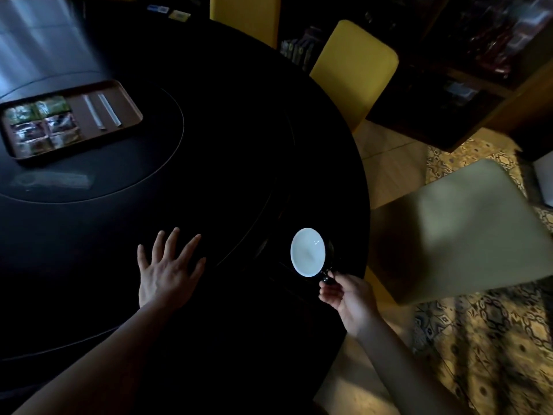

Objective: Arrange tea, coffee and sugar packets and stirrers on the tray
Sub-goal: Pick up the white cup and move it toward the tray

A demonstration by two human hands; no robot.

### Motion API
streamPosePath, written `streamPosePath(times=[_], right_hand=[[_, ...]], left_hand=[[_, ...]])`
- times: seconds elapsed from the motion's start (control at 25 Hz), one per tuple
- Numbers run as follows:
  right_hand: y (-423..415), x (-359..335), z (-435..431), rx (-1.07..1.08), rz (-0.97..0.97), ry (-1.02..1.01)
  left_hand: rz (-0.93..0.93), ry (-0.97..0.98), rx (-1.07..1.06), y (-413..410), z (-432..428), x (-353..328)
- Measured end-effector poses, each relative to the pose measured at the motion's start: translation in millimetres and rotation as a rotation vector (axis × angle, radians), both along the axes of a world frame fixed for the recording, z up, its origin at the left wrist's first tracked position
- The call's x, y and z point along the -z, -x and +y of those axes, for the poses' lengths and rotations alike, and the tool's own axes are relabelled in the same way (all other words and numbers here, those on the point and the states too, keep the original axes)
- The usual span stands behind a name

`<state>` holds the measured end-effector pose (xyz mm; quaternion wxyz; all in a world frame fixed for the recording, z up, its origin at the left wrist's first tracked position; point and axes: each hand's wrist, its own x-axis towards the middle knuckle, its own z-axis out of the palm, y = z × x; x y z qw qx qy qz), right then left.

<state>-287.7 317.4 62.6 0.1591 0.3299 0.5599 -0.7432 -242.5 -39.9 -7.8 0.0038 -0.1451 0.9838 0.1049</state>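
Note:
A brown rectangular tray (131,113) lies at the left of the round black table (227,139). Several tea and coffee packets (42,124) fill its left half in a grid. Two pale stirrers (103,110) lie side by side on its right half. My left hand (169,269) rests flat on the table with fingers spread, holding nothing. My right hand (344,298) pinches the handle of a black cup with a white inside (308,253) near the table's right edge, far from the tray.
A clear plastic wrapper (54,179) lies on the inner turntable in front of the tray. A few small packets (169,12) sit at the table's far edge. Yellow chairs (356,67) and a grey-green chair (466,229) stand to the right over a patterned rug.

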Motion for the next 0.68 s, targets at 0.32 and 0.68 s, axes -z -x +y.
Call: streamPosePath(times=[0.32,0.68], right_hand=[[-7.5,25.0,2.8,0.216,-0.273,0.499],[-11.1,39.2,8.4,0.212,-0.196,0.193]], left_hand=[[-0.007,0.004,-0.010,-0.8,-1.2,1.9],[-0.016,0.024,-0.017,0.4,-0.7,2.7]])
